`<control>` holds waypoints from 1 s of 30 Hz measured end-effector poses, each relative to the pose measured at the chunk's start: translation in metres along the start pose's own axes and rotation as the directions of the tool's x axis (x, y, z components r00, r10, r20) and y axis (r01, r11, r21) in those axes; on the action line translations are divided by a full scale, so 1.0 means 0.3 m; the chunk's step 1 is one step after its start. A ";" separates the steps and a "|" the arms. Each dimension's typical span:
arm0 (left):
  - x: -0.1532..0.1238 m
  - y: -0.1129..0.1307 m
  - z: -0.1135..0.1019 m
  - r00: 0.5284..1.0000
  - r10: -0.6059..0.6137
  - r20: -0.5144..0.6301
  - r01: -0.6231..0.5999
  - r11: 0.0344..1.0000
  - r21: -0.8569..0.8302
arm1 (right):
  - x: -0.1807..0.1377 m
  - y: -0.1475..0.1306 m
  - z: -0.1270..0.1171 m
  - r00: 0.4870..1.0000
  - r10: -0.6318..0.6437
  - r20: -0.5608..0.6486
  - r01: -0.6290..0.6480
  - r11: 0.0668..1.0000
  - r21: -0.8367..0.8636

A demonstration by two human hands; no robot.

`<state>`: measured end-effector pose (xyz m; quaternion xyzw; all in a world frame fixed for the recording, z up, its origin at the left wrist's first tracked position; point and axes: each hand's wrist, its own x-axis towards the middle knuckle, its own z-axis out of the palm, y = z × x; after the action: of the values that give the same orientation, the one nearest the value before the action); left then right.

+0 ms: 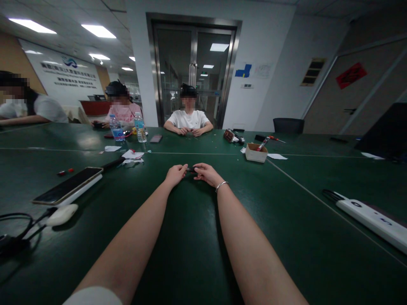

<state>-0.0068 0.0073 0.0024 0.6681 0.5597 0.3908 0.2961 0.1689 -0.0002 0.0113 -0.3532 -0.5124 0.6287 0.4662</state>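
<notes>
Both my arms stretch out over a dark green table (190,237). My left hand (176,174) and my right hand (206,173) meet in the middle, fingers closed around a small dark object (191,169) held between them. It is too small to tell what it is. A thin bracelet (221,185) circles my right wrist.
A phone on a white power bank (68,187), a white charger (62,214) with cables at left. A small cardboard box (256,152) with a red tool ahead right, a white power strip (372,220) at right. Water bottles (140,127) and three seated people across the table.
</notes>
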 end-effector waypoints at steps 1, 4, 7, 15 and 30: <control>-0.003 0.004 -0.001 1.000 -0.001 -0.006 0.001 1.000 0.031 | 0.000 0.001 -0.001 1.000 0.001 0.002 -0.001 1.000 -0.001; -0.014 0.021 -0.004 1.000 -0.009 -0.004 0.009 0.995 0.101 | 0.001 0.003 -0.003 1.000 -0.001 0.007 0.001 1.000 0.000; -0.026 0.036 -0.009 1.000 -0.007 0.008 0.006 0.991 0.132 | 0.001 0.005 -0.006 1.000 -0.016 0.019 0.016 1.000 -0.001; -0.032 0.043 -0.020 1.000 0.006 0.004 -0.007 0.987 0.160 | -0.001 0.005 -0.007 0.997 -0.033 0.071 0.034 0.999 -0.008; -0.009 -0.005 0.008 0.996 0.085 -0.016 -0.086 0.994 -0.075 | 0.005 -0.004 0.001 0.999 0.046 -0.014 -0.046 0.999 0.025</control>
<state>-0.0057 0.0052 -0.0006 0.6770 0.5175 0.4284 0.3005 0.1685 0.0011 0.0126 -0.3639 -0.4929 0.6429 0.4597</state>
